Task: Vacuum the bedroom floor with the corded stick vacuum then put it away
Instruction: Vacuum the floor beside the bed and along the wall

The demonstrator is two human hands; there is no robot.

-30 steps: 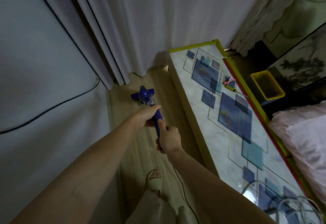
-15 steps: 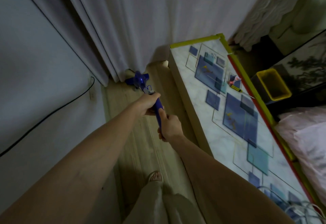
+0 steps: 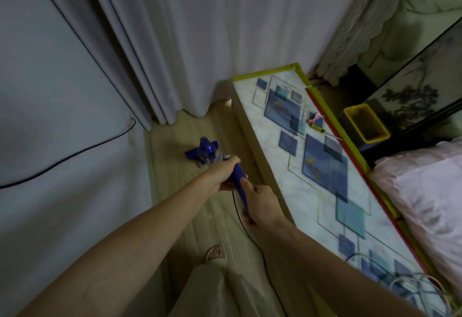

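While both hands grip its blue handle, the stick vacuum (image 3: 205,150) stands on the wooden floor (image 3: 175,191).
The left hand (image 3: 222,175) wraps the handle farther down, the right hand (image 3: 260,203) nearer; the vacuum's head sits near the curtain (image 3: 212,41), left of the patterned table (image 3: 322,174), its cord (image 3: 252,239) trailing near.

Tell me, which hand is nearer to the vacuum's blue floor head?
The left hand. It grips the handle just behind the blue floor head; the right hand grips farther back, toward the person.
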